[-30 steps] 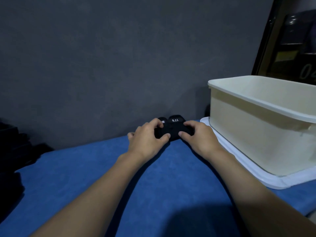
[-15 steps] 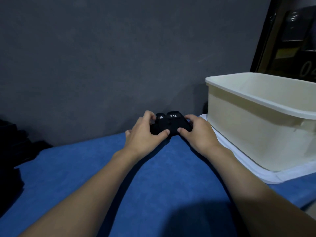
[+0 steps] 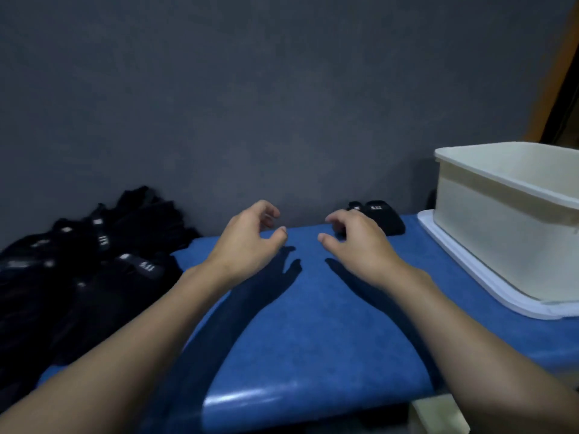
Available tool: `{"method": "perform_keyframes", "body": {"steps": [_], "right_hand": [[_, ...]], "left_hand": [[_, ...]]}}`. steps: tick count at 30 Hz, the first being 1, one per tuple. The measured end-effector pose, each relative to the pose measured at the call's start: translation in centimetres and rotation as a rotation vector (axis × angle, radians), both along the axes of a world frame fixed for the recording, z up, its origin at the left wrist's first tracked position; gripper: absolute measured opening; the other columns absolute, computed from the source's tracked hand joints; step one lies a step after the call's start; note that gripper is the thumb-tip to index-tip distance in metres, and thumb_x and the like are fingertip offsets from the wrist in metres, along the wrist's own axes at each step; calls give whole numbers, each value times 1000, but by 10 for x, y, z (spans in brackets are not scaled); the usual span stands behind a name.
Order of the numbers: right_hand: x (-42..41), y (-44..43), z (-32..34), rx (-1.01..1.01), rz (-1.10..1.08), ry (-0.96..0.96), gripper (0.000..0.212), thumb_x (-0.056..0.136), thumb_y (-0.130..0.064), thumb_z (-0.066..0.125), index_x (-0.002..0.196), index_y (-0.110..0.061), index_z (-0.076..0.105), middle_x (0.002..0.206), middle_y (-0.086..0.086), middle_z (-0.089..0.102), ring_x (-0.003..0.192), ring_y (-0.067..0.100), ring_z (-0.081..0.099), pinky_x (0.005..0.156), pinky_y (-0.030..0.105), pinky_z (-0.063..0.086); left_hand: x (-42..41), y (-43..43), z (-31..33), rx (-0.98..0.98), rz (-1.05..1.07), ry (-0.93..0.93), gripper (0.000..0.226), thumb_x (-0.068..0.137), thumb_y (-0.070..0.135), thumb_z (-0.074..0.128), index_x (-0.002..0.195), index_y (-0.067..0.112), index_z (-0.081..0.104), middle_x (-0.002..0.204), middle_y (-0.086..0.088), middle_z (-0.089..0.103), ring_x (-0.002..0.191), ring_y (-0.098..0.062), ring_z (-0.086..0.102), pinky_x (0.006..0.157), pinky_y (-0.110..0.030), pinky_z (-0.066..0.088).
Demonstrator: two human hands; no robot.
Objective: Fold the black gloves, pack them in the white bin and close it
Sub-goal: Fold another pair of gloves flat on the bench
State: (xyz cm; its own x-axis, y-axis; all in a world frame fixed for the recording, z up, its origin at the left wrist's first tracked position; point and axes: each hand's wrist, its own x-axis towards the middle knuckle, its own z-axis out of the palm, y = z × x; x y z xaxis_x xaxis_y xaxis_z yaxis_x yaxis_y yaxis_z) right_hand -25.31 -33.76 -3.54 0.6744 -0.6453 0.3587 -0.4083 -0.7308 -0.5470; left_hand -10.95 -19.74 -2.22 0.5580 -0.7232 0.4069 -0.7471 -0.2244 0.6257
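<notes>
Folded gloves (image 3: 380,216), just released, lie at 1 o'clock by the white bin (image 3: 488,174); left hand (image 3: 247,242) and right hand (image 3: 357,244) hover apart, empty: fold done, packing pending

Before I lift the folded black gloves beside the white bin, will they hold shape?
The folded gloves look like soft fabric in a compact bundle: probably light and floppy. The fold may open unless gripped across it. They lie low on the blue mat, so rolling seems unlikely.

Blue tabletop (image 3: 313,339) (glossy front edge); grey wall (image 3: 250,89) behind.
</notes>
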Motion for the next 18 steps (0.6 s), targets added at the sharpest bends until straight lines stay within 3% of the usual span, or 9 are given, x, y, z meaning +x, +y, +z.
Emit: {"method": "perform_keyframes", "body": {"steps": [4,8,14,18], "right_hand": [[31,53,6,44,147,-45,26,92,-36,61,113,-23,65,101,-8,67,93,16,60,97,44,45],[61,107,5,115,303,-69,20,91,-37,61,107,-26,67,93,-14,67,90,13,62,97,43,46],[95,159,-7,192,460,-28,31,90,-44,59,118,-31,62,122,-7,61,118,15,53,105,43,41],[117,172,-15,252,417,-1,38,84,-53,53,122,-44,55,129,-9,58,126,21,48,106,46,38]], "left_hand": [[9,64,15,13,64,-105,3,88,18,63,91,20,64,87,9,66,88,-9,63,81,-25,48],[19,118,23,29,165,-193,5,87,18,62,88,23,65,85,9,65,84,-8,61,75,-27,47],[35,169,15,-117,354,-222,14,85,12,67,92,24,68,95,9,67,95,-14,63,89,-35,49],[59,188,6,5,414,-259,18,84,22,70,101,26,69,109,6,64,106,-21,60,97,-48,46]]}}
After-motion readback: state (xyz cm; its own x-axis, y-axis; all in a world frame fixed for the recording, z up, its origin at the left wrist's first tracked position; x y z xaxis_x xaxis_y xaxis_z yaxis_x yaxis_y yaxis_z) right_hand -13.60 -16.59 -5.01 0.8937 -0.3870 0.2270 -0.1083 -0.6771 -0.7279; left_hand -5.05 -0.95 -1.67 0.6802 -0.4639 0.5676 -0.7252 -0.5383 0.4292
